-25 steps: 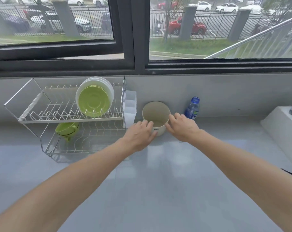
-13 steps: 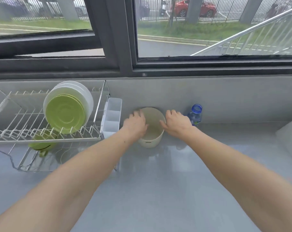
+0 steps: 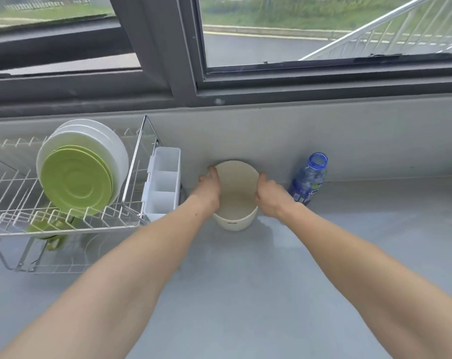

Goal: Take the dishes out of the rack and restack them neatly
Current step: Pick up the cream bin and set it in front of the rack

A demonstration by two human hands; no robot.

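Note:
A cream bowl (image 3: 236, 200) stands upright on the grey counter, close against the back wall. My left hand (image 3: 209, 190) grips its left rim and my right hand (image 3: 270, 195) grips its right rim. To the left is a two-tier white wire rack (image 3: 64, 218). On its upper tier stand green plates (image 3: 76, 181) in front of white plates (image 3: 98, 137), all on edge. A green cup (image 3: 50, 233) lies on the lower tier, partly hidden by the wires.
A white cutlery holder (image 3: 162, 182) hangs on the rack's right end, close to my left hand. A blue plastic bottle (image 3: 307, 178) without a cap stands just right of the bowl. The grey wall and the window frame rise right behind.
My view has moved closer and to the right. Both hands have slid from the bowl's near side out to its left and right rim, and the bowl sits nearer the wall.

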